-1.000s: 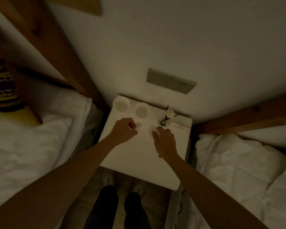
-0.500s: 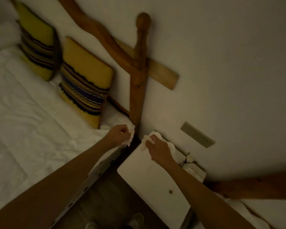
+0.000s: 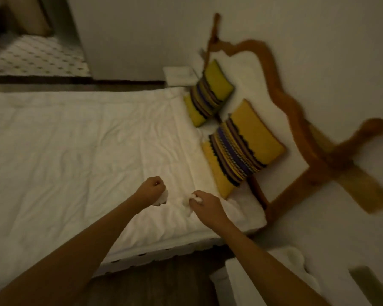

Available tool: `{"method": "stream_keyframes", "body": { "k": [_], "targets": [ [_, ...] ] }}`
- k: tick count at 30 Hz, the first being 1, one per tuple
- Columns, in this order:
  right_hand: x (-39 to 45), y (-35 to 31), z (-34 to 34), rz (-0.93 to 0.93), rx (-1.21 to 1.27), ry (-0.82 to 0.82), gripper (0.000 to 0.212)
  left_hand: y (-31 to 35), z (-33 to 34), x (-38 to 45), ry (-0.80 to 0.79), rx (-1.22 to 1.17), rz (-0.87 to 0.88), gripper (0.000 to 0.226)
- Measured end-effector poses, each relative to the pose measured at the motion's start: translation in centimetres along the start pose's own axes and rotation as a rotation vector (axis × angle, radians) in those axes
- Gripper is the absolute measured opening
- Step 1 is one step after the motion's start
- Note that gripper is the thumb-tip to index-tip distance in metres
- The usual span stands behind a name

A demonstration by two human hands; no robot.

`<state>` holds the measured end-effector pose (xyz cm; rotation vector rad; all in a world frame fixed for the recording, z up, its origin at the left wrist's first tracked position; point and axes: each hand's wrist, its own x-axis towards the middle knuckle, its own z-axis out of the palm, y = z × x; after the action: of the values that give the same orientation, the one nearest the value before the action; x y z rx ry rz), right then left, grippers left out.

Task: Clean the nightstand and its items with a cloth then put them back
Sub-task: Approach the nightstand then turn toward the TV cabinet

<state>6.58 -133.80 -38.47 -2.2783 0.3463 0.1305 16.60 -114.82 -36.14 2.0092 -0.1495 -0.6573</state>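
Nearest us, at five o'clock in the frame, the white nightstand (image 3: 252,281) shows only a corner and part of its top, with a pale lumpy thing at its far edge too blurred to name. Both forearms reach out from six o'clock over the white bed (image 3: 75,151). Our left hand (image 3: 152,188), toward eleven o'clock of the right one, is closed into a fist around a small white cup-like item (image 3: 161,198); only its lower part pokes out below the fingers, so we cannot tell its material. Our right hand (image 3: 205,203) has curled fingers pinching a second small white piece (image 3: 191,197), which hangs just above the bedding or touches it; we cannot say which. Whether that piece is another cup or the cloth is not clear in this dim light. We judge both pieces light and small, easy in one hand. If ceramic or glass they would be stiff, smooth and breakable, best held round the body, not by the rim, and set down upright on the soft quilt where they may tip. If cloth, it is limp and needs bunching. Farther out, at one o'clock, two yellow striped cushions (image 3: 241,151) lean on the wooden headboard (image 3: 296,120); at eleven o'clock a doorway opens onto tiled floor (image 3: 38,56).
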Motion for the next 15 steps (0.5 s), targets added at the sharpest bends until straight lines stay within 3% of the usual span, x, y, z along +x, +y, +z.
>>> {"method": "stream_keyframes", "body": {
  "k": [9,15],
  "targets": [
    [2.7,-19.8,13.3,-0.282,-0.055,-0.184,0.019,-10.7,-21.1,-10.9,0.391,-0.111,-0.207,0.032],
    [1.1,-31.3,22.6,-0.502,-0.099,-0.254,0.033,-17.7,-30.9,-20.5,0.704,-0.252,-0.292,0.024]
  ]
}}
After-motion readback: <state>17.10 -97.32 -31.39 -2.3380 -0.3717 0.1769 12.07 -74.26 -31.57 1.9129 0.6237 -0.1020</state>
